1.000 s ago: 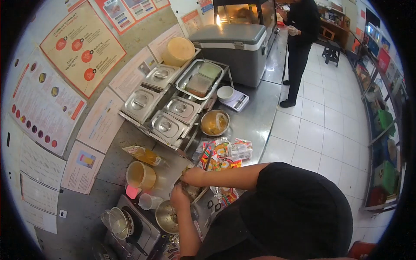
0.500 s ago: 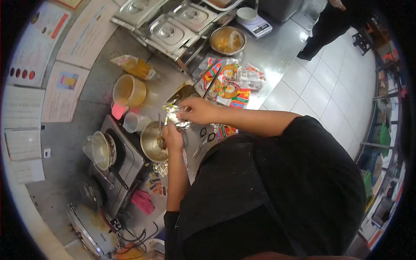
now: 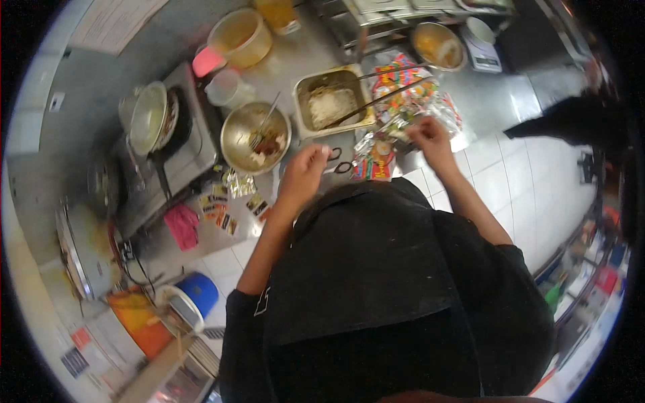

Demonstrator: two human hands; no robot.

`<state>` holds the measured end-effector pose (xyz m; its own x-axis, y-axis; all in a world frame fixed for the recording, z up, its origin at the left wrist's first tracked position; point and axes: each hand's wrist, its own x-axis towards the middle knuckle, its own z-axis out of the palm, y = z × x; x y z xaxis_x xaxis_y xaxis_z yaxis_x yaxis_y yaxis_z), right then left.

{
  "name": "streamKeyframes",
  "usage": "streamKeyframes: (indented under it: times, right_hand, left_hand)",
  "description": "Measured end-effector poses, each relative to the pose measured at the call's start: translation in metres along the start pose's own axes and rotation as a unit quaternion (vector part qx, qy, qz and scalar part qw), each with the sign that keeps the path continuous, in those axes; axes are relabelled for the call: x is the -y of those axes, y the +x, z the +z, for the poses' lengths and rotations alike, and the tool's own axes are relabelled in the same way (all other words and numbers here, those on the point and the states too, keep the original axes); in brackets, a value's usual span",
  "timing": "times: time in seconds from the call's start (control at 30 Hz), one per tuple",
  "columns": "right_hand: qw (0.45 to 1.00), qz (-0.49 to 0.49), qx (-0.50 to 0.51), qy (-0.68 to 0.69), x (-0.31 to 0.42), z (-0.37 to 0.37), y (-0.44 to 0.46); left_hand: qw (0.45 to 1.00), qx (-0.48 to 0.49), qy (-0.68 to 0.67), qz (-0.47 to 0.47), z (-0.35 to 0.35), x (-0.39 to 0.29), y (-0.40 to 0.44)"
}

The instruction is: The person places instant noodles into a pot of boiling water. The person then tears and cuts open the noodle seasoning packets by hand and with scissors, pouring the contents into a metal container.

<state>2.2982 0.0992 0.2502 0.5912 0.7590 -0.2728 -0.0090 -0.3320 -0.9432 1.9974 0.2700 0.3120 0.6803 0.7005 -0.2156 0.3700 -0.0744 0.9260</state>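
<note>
My left hand (image 3: 304, 176) hovers over the counter's front edge, fingers pinched together; anything between them is too small to name. To its upper left sits a steel bowl (image 3: 236, 144) with a fork and some brown and pale food inside. My right hand (image 3: 430, 138) is at the near edge of the noodle packets (image 3: 393, 80), its fingers closed at a silvery wrapper (image 3: 398, 126). Between and beyond my hands stands a square metal tray (image 3: 302, 101) holding a pale noodle block (image 3: 332, 105), with tongs (image 3: 376, 101) resting across it. Black-handled scissors (image 3: 343, 167) lie between my hands.
A stove (image 3: 203, 144) with a pan and strainer (image 3: 149, 121) is at left. Small sachets (image 3: 216, 208) and a pink cloth (image 3: 181, 226) lie on the near counter. Behind are a tub (image 3: 240, 38), a clear jug (image 3: 227, 87), a bowl (image 3: 439, 46) and a scale (image 3: 485, 59).
The view has swung down and left. My hands, together at a silvery wrapper before, have moved apart, the right one out to the packets. The tray's pale noodle block now shows.
</note>
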Motion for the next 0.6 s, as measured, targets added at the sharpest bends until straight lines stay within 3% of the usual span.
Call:
streamKeyframes:
  times: [0.1,0.13,0.17,0.3,0.4,0.53,0.6]
  right_hand:
    - [0.925,-0.148,-0.164,-0.309,-0.007,-0.012,0.024]
    - [0.903,-0.167,-0.198,-0.342,0.02,-0.011,0.022]
    - [0.876,-0.255,-0.225,-0.341,0.036,-0.005,0.017]
    - [0.856,-0.345,-0.165,-0.349,0.072,0.026,-0.015]
    - [0.867,-0.432,-0.041,-0.244,0.073,0.061,-0.033]
    - [0.907,-0.346,0.096,-0.221,0.087,0.097,-0.049]
    - [0.898,-0.351,0.14,-0.223,0.093,0.113,-0.047]
  left_hand:
    - [0.992,-0.126,-0.008,0.006,-0.025,0.046,0.006]
    - [0.986,-0.159,0.038,-0.01,-0.035,0.045,-0.006]
    - [0.978,-0.191,0.085,-0.022,-0.049,0.032,-0.015]
    - [0.898,-0.289,0.307,-0.122,-0.096,0.044,-0.061]
    - [0.83,-0.339,0.434,-0.082,-0.11,0.1,-0.095]
    - [0.864,-0.194,0.442,-0.145,-0.094,0.108,-0.124]
    - [0.854,-0.255,0.436,-0.123,-0.092,0.123,-0.13]
